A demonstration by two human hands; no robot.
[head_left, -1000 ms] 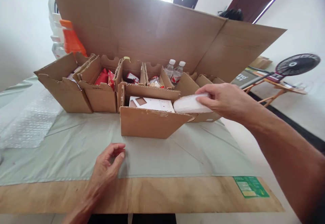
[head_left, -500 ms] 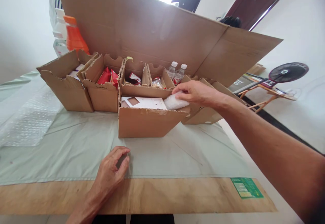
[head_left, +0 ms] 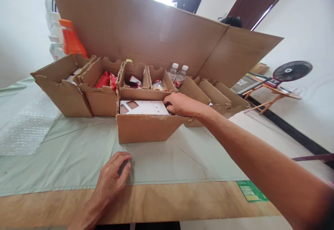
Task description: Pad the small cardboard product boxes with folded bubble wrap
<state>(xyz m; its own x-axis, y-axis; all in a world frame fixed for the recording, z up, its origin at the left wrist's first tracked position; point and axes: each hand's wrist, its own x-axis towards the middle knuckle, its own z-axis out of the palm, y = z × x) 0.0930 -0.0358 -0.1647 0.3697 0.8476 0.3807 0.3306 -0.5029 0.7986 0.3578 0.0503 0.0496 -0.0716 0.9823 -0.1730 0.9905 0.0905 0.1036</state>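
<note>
My right hand (head_left: 180,104) reaches into the right end of a brown cardboard box (head_left: 146,129). Its fingers are curled and the tips are hidden inside, so what they hold does not show. Left of these fingers, a white carton (head_left: 144,107) with square cut-outs lies in the same box. My left hand (head_left: 114,171) rests on the green cloth (head_left: 161,160) in front of the box, holding nothing, its thumb and fingers loosely curved and apart.
Behind stand more cardboard boxes (head_left: 100,101) holding red packets (head_left: 104,80) and other packages. Two clear bottles (head_left: 180,77) and an orange bottle (head_left: 71,40) stand near a tall cardboard panel (head_left: 167,31). Bubble wrap (head_left: 28,122) lies left; a fan (head_left: 292,70) is at right.
My right hand has moved down into the box's right end. The clear bubble-wrapped piece under its fingers is now out of sight. My left hand stays on the cloth; the view has shifted slightly.
</note>
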